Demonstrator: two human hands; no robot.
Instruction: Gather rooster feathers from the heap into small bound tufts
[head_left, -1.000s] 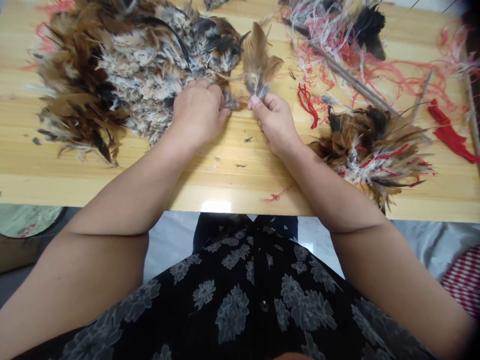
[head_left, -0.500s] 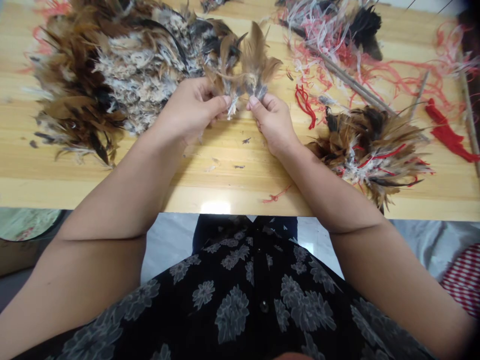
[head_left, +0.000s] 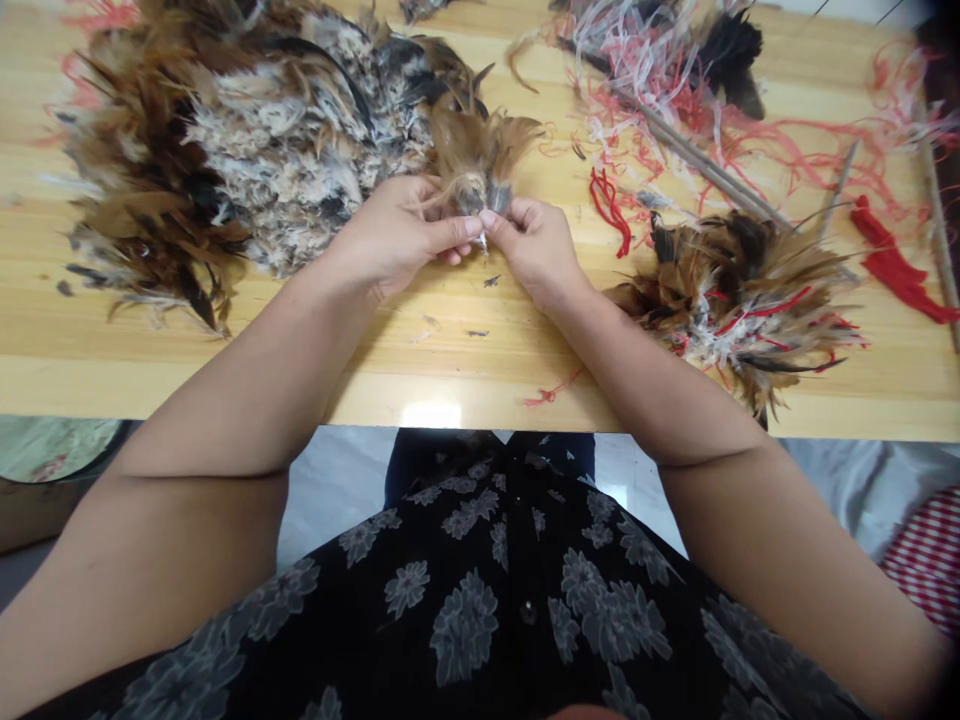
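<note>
My left hand and my right hand meet over the wooden table, thumbs almost touching. Between them stands a small bunch of brown feathers, tips pointing away from me. Each hand pinches the pale quill ends of the bunch; which feathers belong to which hand is hard to separate. Just beyond my left hand lies a large pile of feathers, brown at its edges and fluffy grey-white in the middle. To the right of my right forearm lie tied feather bundles with red strings among them.
Tangled red and white plastic strings cover the back right of the table, with a black feather tuft on them. Thin sticks and a red string bundle lie at the right. Loose feather scraps dot the wood.
My two hands have come closer together and slightly toward me. The feathers that were held apart, some in each hand, are now joined into one bunch. A loose brown feather now lies behind.
</note>
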